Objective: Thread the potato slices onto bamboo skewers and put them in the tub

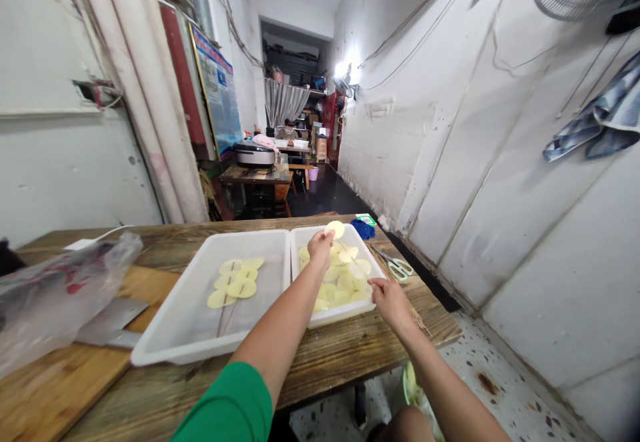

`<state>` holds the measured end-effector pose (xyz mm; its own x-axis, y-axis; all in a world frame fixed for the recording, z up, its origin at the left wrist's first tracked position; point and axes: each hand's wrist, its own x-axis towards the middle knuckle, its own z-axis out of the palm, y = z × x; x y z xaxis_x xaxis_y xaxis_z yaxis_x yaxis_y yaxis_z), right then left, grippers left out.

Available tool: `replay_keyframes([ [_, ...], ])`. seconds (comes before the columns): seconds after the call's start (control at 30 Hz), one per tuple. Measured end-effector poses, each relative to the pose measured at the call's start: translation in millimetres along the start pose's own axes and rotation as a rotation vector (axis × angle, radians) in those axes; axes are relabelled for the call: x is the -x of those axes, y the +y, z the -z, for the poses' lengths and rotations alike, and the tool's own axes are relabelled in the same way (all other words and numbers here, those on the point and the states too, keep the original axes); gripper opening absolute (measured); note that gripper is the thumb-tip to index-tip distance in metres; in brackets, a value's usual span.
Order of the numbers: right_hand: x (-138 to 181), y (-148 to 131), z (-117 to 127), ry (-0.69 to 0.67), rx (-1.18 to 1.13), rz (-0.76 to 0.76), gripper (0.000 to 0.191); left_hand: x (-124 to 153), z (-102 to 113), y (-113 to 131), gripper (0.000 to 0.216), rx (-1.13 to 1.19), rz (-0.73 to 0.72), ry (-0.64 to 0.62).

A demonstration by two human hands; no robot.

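Pale yellow slice (335,229) is being pinched by its edge in the fingertip grip of the left hand (320,247), hanging just above the heaped slices (343,282) in the white tray (345,314). The right hand (389,297) is resting below and right of that grip, at the tray's corner; whether it is clasping anything cannot be told. So slight an edge pinch is probably risking a slip or a snap.

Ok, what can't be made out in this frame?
Head view, right hand: whether it grips a skewer or only touches the rim of the right tray; palm side hidden.
Head view, plastic bag: contents blurred, cut by the left edge.
Head view, far person: too small.
Head view, potato slice: lower edge behind left hand.
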<state>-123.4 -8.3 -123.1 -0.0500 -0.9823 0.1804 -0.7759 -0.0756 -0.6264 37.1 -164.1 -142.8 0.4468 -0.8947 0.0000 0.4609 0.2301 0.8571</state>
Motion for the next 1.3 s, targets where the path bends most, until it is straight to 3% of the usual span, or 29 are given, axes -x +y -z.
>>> replay_keyframes([
  [0.27,-3,0,-2,-0.004,-0.018,-0.036,0.036,-1,2,-5,0.022,-0.129,-0.136,-0.050],
  [0.73,-6,-14,-5,0.019,0.006,-0.040,0.030,13,-3,1,0.026,-0.107,-0.055,-0.232],
  [1.03,-29,-14,-9,0.035,0.106,0.069,0.032,8,-5,19,0.025,0.211,0.218,-0.088],
  [1.3,-30,5,-17,0.064,0.032,0.184,0.033,4,-2,22,0.017,0.288,0.274,0.010],
])
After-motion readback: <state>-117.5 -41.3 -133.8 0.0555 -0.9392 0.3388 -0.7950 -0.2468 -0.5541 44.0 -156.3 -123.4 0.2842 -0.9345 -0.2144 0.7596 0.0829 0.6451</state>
